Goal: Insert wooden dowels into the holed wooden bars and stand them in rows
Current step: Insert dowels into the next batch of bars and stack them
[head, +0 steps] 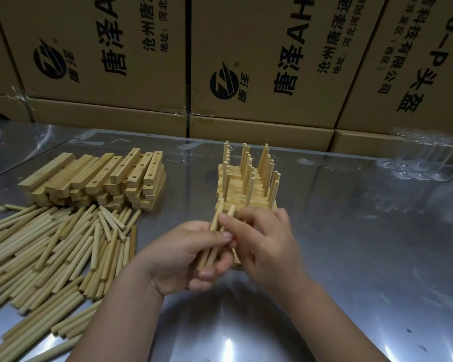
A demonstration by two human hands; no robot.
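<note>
My left hand [183,254] grips a small bundle of wooden dowels [215,220] at the table's middle, their tips pointing up and away. My right hand [264,239] pinches one of those dowels at its top, and a holed wooden bar [237,259] lies partly hidden under its fingers. Just beyond the hands stand the finished bars with upright dowels [249,178], packed in rows. A stack of bare holed bars [100,178] lies to the left. Loose dowels [55,249] spread in a heap over the left front of the table.
The work surface is a shiny metal table [351,244]. Brown cardboard boxes [259,61] with printed lettering form a wall along the back. A clear plastic tray [424,160] sits at the far right by the boxes.
</note>
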